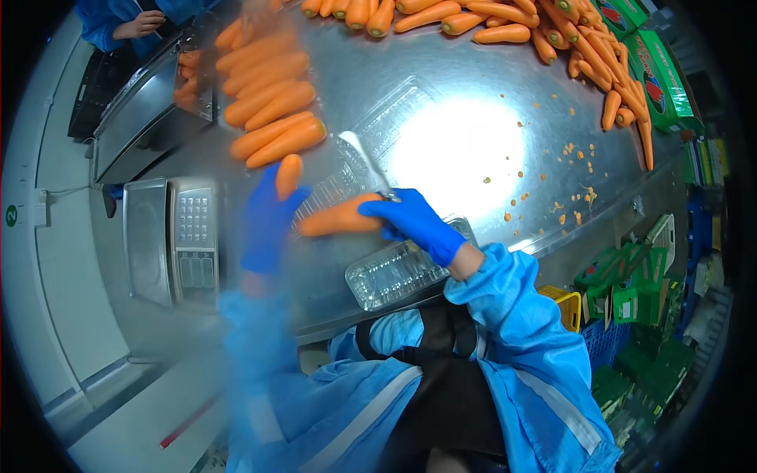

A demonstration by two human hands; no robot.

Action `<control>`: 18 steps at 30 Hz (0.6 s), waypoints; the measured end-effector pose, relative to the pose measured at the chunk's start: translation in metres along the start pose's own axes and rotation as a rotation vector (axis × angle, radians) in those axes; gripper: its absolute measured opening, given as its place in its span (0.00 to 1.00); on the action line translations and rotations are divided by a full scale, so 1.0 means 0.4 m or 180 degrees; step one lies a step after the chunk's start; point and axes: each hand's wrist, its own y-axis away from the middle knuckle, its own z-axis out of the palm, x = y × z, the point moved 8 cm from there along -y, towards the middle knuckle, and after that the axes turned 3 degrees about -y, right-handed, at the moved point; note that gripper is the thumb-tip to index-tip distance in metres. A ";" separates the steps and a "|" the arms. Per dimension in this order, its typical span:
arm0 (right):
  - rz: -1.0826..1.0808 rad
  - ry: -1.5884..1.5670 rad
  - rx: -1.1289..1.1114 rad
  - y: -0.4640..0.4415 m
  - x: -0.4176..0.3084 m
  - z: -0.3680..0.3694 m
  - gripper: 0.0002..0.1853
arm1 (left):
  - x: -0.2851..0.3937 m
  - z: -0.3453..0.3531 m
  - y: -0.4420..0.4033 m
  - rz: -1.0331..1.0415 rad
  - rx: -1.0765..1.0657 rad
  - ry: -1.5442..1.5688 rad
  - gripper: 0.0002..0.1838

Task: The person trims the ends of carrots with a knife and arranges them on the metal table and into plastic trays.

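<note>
As the thick orange carrot (339, 218) lies nearly crosswise, its long axis runs left from the right hand (410, 221), blue-gloved fingers clenched around its right end; that's the nearer hand. Its other end sits close by the left hand (268, 217), though blur hides any contact. Those blurred left fingers seem to be grasping a second orange carrot (289, 177), pointing away from the body. Just beyond the right fingers, a slim pale knife-like tool (361, 154) angles out leftward; nearer the body, a clear plastic tray (386, 282). Past the left fingers, orange carrots (288, 142) lie in a row.
</note>
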 end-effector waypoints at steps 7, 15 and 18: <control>0.0001 0.0207 -0.0236 -0.079 -0.017 0.077 0.27 | -0.091 0.052 -0.026 0.1180 -0.0784 -0.1949 0.37; -0.0330 -0.0106 0.0089 0.084 0.025 -0.044 0.23 | -0.119 0.087 0.103 0.0817 -0.0427 -0.2795 0.63; -0.0300 -0.0076 0.0291 0.162 0.049 -0.110 0.22 | -0.096 0.088 0.072 0.1581 -0.0411 -0.3052 0.64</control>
